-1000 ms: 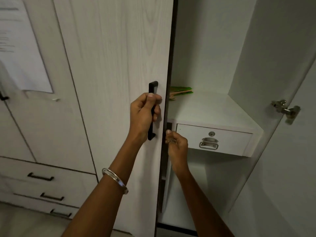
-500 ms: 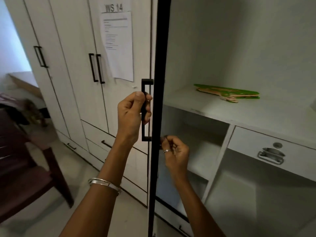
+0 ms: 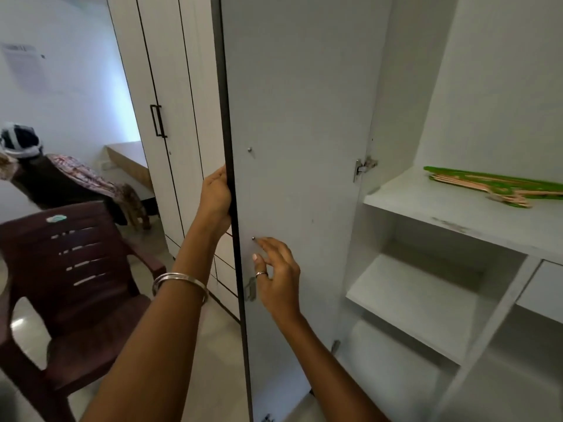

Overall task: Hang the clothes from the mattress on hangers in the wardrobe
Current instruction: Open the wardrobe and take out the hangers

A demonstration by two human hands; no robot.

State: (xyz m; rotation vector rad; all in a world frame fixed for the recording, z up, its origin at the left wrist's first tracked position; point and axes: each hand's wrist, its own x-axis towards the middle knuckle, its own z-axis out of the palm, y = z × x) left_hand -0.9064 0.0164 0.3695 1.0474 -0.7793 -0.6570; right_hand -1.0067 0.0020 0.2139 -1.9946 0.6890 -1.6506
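Observation:
The white wardrobe door point(image 3: 301, 123) stands swung wide open, its inner face toward me. My left hand point(image 3: 214, 196) reaches around the door's dark front edge and grips the handle on its hidden outer side. My right hand point(image 3: 275, 272) lies on the inner face with its fingers apart, near a small screw and a metal latch. A stack of green and wooden hangers point(image 3: 493, 185) lies on the upper shelf point(image 3: 451, 214) inside the wardrobe. Clothes point(image 3: 82, 178) lie in a heap at the far left of the room.
A dark maroon plastic chair point(image 3: 76, 269) stands close at the left, beside the open door. Behind it are more closed wardrobe doors point(image 3: 170, 117) with black handles. Lower shelves point(image 3: 411, 300) and a drawer front point(image 3: 545, 287) fill the wardrobe's right side.
The door has swung from nearly shut to wide open, showing its inner face. My right hand moved from the door's edge onto the inner face and opened its fingers.

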